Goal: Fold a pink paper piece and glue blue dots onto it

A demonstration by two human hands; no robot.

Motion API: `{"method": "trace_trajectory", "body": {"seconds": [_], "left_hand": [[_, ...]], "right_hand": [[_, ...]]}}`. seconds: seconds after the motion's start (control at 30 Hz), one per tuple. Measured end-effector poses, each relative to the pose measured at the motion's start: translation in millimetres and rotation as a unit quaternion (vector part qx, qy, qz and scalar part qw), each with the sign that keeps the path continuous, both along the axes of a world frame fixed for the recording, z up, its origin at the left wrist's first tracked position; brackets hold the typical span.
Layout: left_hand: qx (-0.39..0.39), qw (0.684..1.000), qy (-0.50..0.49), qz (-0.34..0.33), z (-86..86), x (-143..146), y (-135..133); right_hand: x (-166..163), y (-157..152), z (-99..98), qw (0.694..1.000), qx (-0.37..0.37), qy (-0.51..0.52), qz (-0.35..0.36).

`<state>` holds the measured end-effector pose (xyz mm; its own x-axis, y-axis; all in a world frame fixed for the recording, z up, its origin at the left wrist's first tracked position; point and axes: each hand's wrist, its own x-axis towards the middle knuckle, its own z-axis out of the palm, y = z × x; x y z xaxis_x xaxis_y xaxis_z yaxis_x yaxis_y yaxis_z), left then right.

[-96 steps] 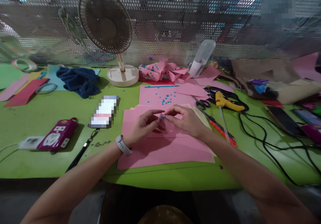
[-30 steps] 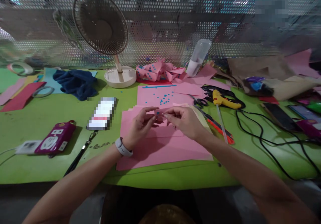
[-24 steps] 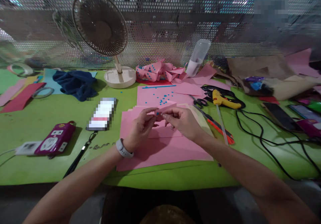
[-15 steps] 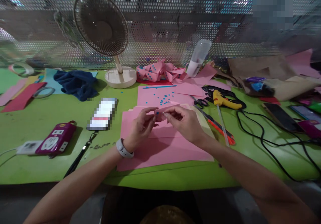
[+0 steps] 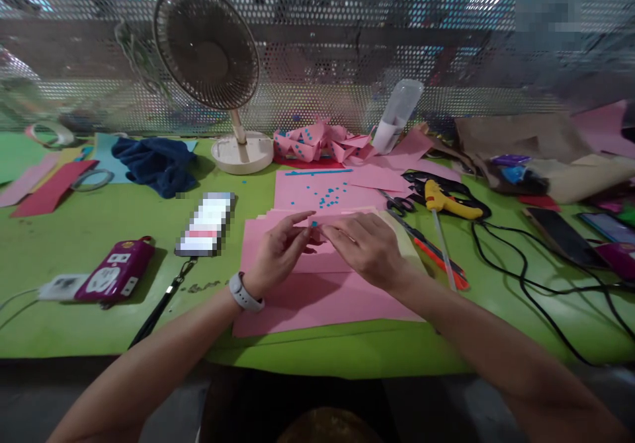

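My left hand [image 5: 282, 250] pinches a small pink paper piece [image 5: 322, 220] at its left end between thumb and fingers. A tiny blue dot [image 5: 314, 224] shows on that piece near the left fingertips. My right hand [image 5: 370, 250] is closed at the right side of the same piece, its fingers curled and partly hiding the paper. Both hands are just above a stack of pink sheets [image 5: 297, 304]. Beyond them, several loose blue dots [image 5: 328, 198] and a thin blue strip [image 5: 317, 172] lie on another pink sheet [image 5: 288, 188].
Folded pink pieces with blue dots [image 5: 302, 144] sit behind, beside a fan [image 5: 243, 152] and a bottle [image 5: 389, 132]. To the right are scissors [image 5: 399, 203], a utility knife [image 5: 441, 261], a yellow glue gun [image 5: 449, 201] and cables [image 5: 520, 271]. A phone [image 5: 206, 225] lies left.
My right hand has rolled over the paper, its fingers now more curled with the back of the hand showing more. My left hand keeps its pinch. The view has shifted slightly.
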<state>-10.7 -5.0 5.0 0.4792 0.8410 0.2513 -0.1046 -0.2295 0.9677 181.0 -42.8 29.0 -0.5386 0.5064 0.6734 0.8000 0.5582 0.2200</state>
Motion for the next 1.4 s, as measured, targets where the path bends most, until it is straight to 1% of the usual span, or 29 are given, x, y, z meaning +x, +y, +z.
{"method": "trace_trajectory", "body": {"seconds": [0.1,0.3,0.5,0.63,0.77,0.97,1.07,1.17,1.4], "left_hand": [[-0.013,1.0,0.002,-0.007,0.2,0.0,-0.2],[-0.022,1.0,0.011,-0.015,1.4,-0.9,-2.1],[-0.016,1.0,0.013,-0.016,1.6,-1.1,-2.1],[-0.017,1.0,0.008,-0.019,1.3,-1.1,-2.1],[-0.013,1.0,0.008,-0.02,0.5,-1.5,-2.0],[-0.013,1.0,0.015,-0.024,0.7,-2.4,-1.5],[-0.008,1.0,0.013,-0.021,1.2,-2.7,-1.2],[-0.002,1.0,0.009,-0.022,1.2,-3.0,-0.8],[0.019,0.999,0.019,-0.021,-0.1,-3.0,-0.1]], "right_hand": [[0.0,-0.1,-0.7,0.999,0.038,-0.029,0.007],[-1.1,0.3,-2.3,0.999,0.021,-0.025,0.034],[-2.8,0.7,-2.1,0.996,0.067,-0.048,0.03],[-2.4,1.3,-4.3,0.998,0.044,-0.037,0.036],[-1.3,2.0,-6.2,0.998,0.042,-0.027,0.048],[-1.0,2.6,-3.5,0.996,0.07,-0.05,0.036],[-0.9,2.4,-0.4,0.994,0.085,-0.046,0.046],[-1.2,1.7,2.2,0.994,0.085,-0.038,0.054],[-2.3,1.1,2.9,0.994,0.089,-0.046,0.042]]}}
